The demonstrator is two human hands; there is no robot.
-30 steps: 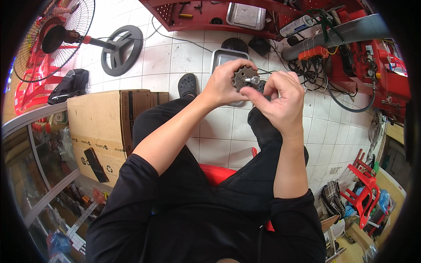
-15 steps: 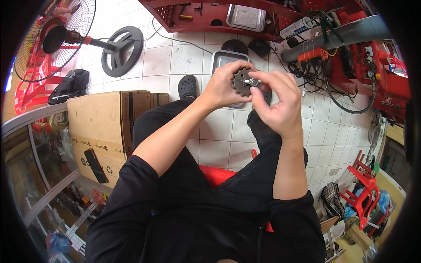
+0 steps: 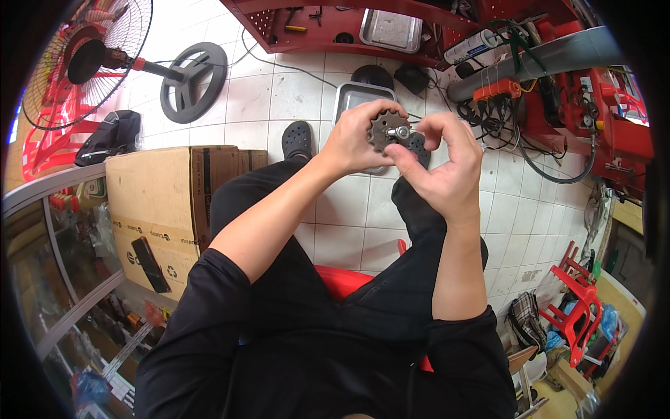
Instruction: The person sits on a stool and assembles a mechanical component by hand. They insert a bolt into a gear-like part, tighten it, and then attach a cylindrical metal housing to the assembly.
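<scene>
Over the floor in front of me, my left hand (image 3: pixel 353 140) is closed round a small dark toothed sprocket (image 3: pixel 380 133), gripping it by its left side. A short shiny metal shaft or socket-like piece (image 3: pixel 398 133) stands out from the sprocket's middle; its exact kind is hard to tell. My right hand (image 3: pixel 447 157) is just right of it, thumb and forefinger apart. The thumb tip lies close to the sprocket's lower edge, and whether it touches is unclear. The curled forefinger is beside the shiny piece, not around it. Below the hands lies a grey metal tray (image 3: pixel 347 94), partly hidden.
A cardboard box (image 3: pixel 150 188) with a black phone (image 3: pixel 151 265) on it stands at my left, beside a glass cabinet (image 3: pixel 77 279). A standing fan (image 3: pixel 87 63) is at far left. Red shelving (image 3: pixel 321 42) is ahead; cables (image 3: pixel 495 115) and red stools (image 3: pixel 576 300) are at right.
My right thumb and forefinger have parted from the shiny piece, which they were pinching before. The sprocket has turned or shifted slightly in my left hand.
</scene>
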